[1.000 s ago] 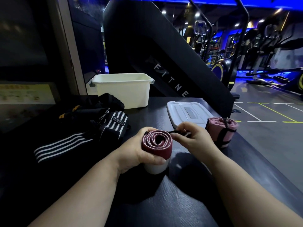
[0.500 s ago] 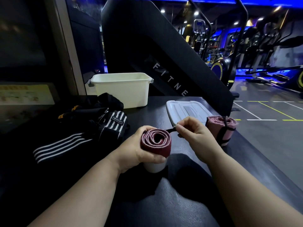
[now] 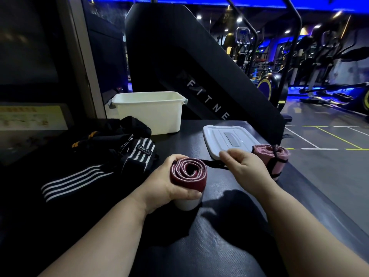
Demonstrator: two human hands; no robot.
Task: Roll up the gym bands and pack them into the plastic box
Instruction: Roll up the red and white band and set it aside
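Observation:
My left hand [image 3: 169, 182] grips a rolled dark red gym band [image 3: 188, 172], its spiral end facing up, with a white part showing below my fingers. A thin black strap [image 3: 214, 163] runs from the roll to my right hand [image 3: 243, 164], which pinches it just to the right of the roll. A rolled pink band [image 3: 271, 158] tied with a black strap lies behind my right hand. The white plastic box [image 3: 149, 112] stands open at the back of the black surface, and its grey lid [image 3: 229, 138] lies flat to its right.
A heap of black bands with white stripes [image 3: 99, 156] lies on the left, one with a "SPORT" label. A black stair machine [image 3: 189, 66] rises behind the box. The surface's edge drops to the gym floor on the right.
My right hand has drawn the black strap a little further right and up from the roll. The left hand still holds the red roll in the same place.

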